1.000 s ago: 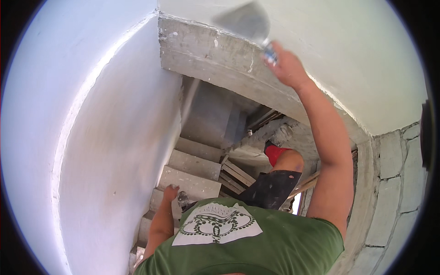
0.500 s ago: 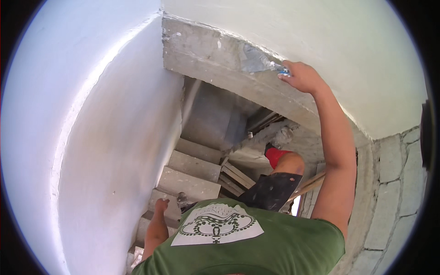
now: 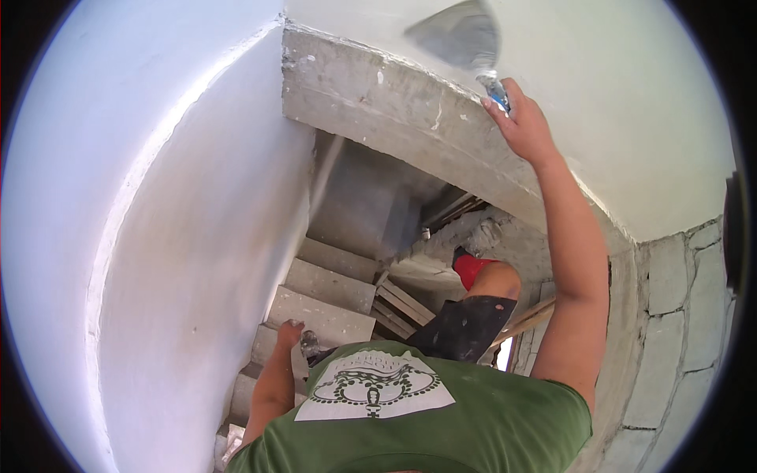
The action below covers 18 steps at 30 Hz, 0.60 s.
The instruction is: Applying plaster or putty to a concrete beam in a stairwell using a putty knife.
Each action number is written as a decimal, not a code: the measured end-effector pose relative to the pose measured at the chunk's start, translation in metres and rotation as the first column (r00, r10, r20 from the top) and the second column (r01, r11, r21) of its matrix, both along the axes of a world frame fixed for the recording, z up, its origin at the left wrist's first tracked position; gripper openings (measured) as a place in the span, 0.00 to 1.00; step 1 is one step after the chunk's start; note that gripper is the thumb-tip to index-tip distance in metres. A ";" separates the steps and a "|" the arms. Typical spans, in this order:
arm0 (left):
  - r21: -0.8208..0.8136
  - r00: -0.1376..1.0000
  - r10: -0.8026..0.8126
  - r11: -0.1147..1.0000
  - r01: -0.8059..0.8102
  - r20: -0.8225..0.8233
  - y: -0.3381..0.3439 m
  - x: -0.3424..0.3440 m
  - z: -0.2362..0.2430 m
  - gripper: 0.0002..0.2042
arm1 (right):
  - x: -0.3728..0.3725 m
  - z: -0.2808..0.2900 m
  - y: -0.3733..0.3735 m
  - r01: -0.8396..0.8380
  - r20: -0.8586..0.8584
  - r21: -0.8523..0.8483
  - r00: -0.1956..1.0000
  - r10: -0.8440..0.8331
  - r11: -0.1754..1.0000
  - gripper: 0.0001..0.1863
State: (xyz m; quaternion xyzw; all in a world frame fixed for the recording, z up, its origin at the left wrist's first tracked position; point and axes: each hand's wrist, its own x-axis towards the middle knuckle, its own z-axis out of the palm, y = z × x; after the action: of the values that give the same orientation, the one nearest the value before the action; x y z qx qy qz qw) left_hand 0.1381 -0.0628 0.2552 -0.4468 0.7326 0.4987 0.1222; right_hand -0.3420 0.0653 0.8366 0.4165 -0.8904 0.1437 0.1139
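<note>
A putty knife [image 3: 461, 39] with a wide grey blade is in my right hand [image 3: 524, 126], which is closed around its blue handle. The blade, slightly smeared by motion, is over the pale smooth wall [image 3: 615, 102], above the edge of a bare concrete beam [image 3: 394, 98]. I cannot tell whether it touches the wall. Low at my left side, my left hand [image 3: 290, 333] hangs over the concrete steps [image 3: 327, 311] with its fingers curled. Whatever it may hold is hidden. Beside it is a greyish, speckled shape [image 3: 310, 344], perhaps my foot.
Concrete stairs drop away below me, along a smooth plastered wall [image 3: 205, 213] on the left. My bent knee [image 3: 501, 280] is over rough concrete [image 3: 441, 260]. Wooden planks [image 3: 406, 301] lie beside the steps. Bare blockwork [image 3: 658, 355] stands at the right.
The putty knife has moved up from the beam's face to over the pale wall, its blade turned upward. My left hand has risen slightly and shifted right.
</note>
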 end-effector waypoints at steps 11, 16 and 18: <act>0.012 0.962 -0.040 0.999 0.039 0.268 0.005 0.077 -0.030 0.28 | -0.006 -0.009 0.004 0.032 0.030 -0.074 0.999 -0.030 0.997 0.20; -0.154 0.961 -0.105 0.977 0.148 0.256 -0.012 0.093 -0.049 0.27 | -0.024 -0.023 0.012 -0.058 -0.100 0.429 0.989 0.111 0.901 0.19; 0.140 0.956 0.194 0.964 -0.228 0.222 -0.019 0.063 -0.040 0.26 | -0.018 -0.014 0.010 -0.044 -0.076 0.271 0.995 0.067 0.962 0.19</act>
State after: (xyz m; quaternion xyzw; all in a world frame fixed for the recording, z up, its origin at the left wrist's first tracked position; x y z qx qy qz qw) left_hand 0.2013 -0.0821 0.2151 -0.5604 0.6205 0.5182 0.1798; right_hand -0.3604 0.0753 0.8226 0.4584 -0.8841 0.0071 0.0899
